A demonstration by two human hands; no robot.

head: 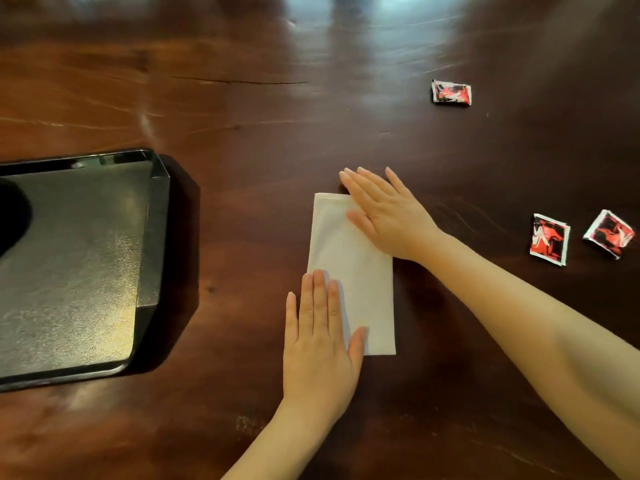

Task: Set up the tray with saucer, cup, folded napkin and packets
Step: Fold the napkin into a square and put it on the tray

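table [242,133]: dark glossy wood | crack [239,80] | light glare far edge

Nothing legible anywhere: no word, brand, number or sign. Red, black and white print on the far packet [451,93], the near packet [549,239] and the rightmost packet [609,233], too blurred to read.

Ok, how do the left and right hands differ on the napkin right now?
The left hand covers the napkin at its near left corner, fingers pointing straight away; the right hand covers its far right corner, fingers angled leftward. Both lie flat, fingers straight.
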